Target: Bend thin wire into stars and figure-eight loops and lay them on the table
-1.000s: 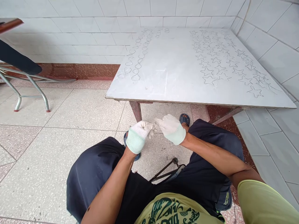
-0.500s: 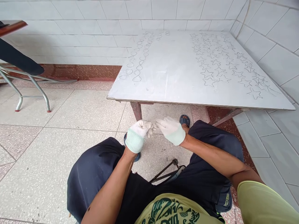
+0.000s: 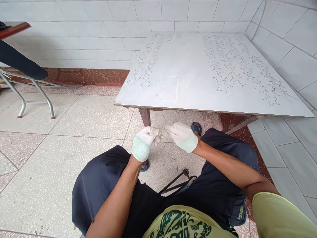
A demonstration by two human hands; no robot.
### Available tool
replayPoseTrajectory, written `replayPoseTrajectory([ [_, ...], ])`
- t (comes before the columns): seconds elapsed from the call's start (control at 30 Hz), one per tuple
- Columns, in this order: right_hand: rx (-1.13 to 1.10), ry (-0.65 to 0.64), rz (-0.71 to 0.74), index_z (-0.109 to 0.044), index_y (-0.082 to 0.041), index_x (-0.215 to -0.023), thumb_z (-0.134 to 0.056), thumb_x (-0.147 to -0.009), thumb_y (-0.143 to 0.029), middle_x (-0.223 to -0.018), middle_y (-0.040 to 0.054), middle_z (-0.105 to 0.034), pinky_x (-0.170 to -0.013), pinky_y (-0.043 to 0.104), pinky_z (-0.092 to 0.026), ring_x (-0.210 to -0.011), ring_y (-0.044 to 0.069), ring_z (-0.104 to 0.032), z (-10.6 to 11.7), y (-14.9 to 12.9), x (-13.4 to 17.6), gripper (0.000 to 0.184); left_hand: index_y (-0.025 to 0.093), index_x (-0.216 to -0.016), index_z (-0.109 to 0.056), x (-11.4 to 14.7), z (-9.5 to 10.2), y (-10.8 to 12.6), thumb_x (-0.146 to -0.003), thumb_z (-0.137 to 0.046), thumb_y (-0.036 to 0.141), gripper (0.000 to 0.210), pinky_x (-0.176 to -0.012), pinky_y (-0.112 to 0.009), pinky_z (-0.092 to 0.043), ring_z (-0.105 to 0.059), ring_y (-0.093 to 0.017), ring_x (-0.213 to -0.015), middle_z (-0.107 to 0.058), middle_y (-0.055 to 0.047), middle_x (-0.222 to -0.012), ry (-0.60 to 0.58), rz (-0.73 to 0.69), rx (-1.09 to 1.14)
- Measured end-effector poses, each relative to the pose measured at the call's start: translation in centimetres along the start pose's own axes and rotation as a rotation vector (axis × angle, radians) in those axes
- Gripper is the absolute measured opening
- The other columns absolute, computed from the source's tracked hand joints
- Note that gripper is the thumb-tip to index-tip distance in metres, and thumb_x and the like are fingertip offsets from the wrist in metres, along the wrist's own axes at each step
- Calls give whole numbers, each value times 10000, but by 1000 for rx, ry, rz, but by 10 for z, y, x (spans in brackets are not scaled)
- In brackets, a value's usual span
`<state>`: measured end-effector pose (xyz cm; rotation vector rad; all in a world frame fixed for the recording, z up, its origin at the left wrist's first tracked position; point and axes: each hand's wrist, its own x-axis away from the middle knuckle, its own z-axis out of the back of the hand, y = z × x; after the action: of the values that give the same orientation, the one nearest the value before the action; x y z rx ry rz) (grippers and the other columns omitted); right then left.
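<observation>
White tiled walls meet in a corner on the far right, above our speckled floor. Before us stands a low table, its white top bearing two sets of thin wire shapes: figure-eight loops in rows along the left, and stars in looser rows along the right, some overlapping near the right edge.

We hold both gloved hands between our knees, just short of the table's near edge. Our left hand is curled, thumb and fingers bunched; our right hand points its forefinger towards it, the fingertips near each other. Any wire between them is too fine to make out, so we cannot tell whether either hand pinches something. Below them, dark metal rods lie between our legs.
</observation>
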<state>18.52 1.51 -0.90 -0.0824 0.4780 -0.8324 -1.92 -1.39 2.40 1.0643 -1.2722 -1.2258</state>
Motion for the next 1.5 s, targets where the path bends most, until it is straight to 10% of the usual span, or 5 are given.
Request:
replayPoseTrajectory([
  [0.63,62,90,111,-839,-212,-1053,-480,-1125,-273,-749,58,-625,-740,356,-356,-759,211,-536,-2,14,-5,371,171,-878,-690,-8,6,-19,-860,-750,526,361,-637,-297,-515,-686,-161,-615,-791,-81,-807,-18,21,19],
  [1.1,-16,75,-105,-834,-212,-1144,-523,-1101,-261,-775,73,-689,-772,345,-397,-790,223,-578,-10,7,3,317,188,-817,-695,-3,2,-12,-836,-785,543,367,-690,-331,-529,-683,-183,-605,-760,-60,-698,29,71,70],
  [1.5,-388,73,-331,-842,-243,-902,-554,-1082,-329,-768,-4,-758,-660,247,-437,-701,149,-655,-16,-20,-3,351,223,-720,-643,4,-19,-5,-882,-688,417,257,-685,-303,-517,-683,-170,-614,-755,-24,-694,296,98,-180],
])
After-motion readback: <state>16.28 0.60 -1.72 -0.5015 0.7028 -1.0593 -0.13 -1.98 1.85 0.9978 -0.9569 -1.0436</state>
